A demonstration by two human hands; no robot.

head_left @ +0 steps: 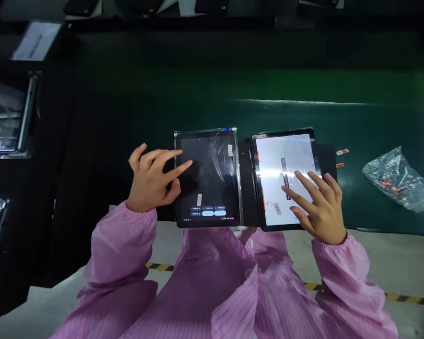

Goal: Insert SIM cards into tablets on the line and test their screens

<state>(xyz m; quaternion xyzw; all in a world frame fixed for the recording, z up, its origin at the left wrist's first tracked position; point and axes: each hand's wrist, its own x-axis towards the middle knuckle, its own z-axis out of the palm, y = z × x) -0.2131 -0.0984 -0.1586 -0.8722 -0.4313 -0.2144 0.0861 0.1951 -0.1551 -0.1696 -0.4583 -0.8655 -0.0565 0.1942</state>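
Note:
Two tablets lie side by side at the near edge of the green table. The left tablet (208, 179) has a dark screen with a few lit buttons near its lower edge and clear film round it. Over its left side my left hand (151, 179) is spread, with fingertips at the screen. The right tablet (272, 165) shows a white screen with small dark boxes and red marks at one side. My right hand (318, 205) has its fingers apart over that screen's lower right part. Neither hand grips anything. A small pale sticker sits on each screen.
A clear plastic bag (399, 181) with small red and white pieces lies on the right of the green table (339, 117). Two small orange strips (340, 165) are beside a dark mat (327, 160). Film-wrapped devices (7, 117) stand at the far left.

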